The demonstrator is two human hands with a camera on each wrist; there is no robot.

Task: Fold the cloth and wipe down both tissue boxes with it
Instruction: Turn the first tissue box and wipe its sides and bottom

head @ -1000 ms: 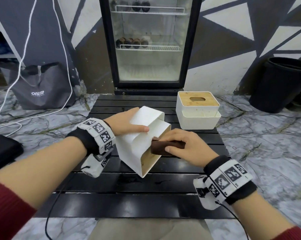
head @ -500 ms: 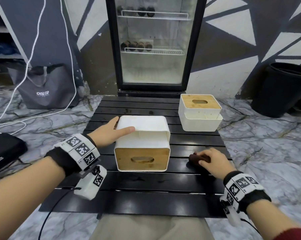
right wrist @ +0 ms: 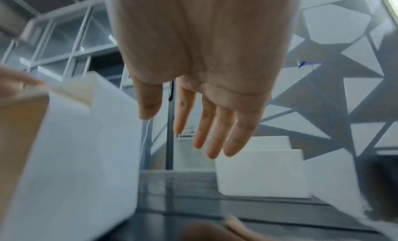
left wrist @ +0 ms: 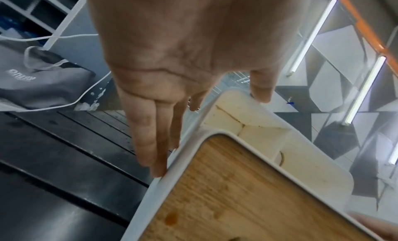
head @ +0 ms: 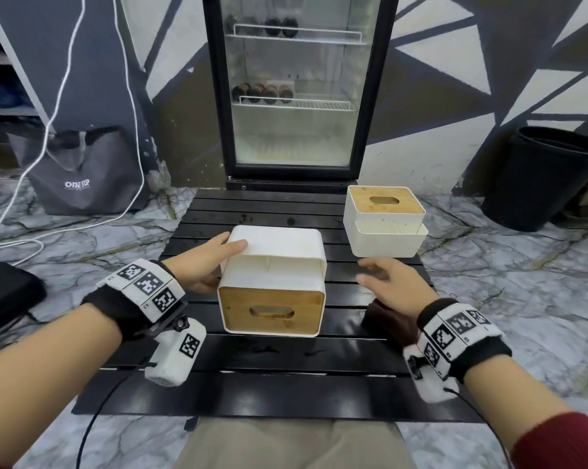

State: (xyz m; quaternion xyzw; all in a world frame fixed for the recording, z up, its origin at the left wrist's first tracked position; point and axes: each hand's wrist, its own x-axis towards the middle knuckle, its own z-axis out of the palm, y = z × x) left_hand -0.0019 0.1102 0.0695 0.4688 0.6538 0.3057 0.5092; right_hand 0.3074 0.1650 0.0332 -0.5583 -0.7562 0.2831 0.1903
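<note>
Tissue boxes sat on a black slatted table (head: 286, 374) that filled the lower middle of the head frame, with a glass-door fridge (head: 296, 86) at upper centre behind it, a black bin (head: 543, 177) at the right edge and a grey bag (head: 83, 177) at the left. The nearer tissue box (head: 272, 272) lay on its side at the centre, its wooden lid facing the camera. The second tissue box (head: 384, 225) stood upright at the upper right of the table, well apart from it. The left hand (head: 204, 265) held the tipped box, thumb on top and straight fingers (left wrist: 150, 142) along its side. The right hand (head: 394, 286) hovered spread and held nothing, just right of that box. The dark folded cloth (head: 384, 319) lay on the table under the right wrist.
</note>
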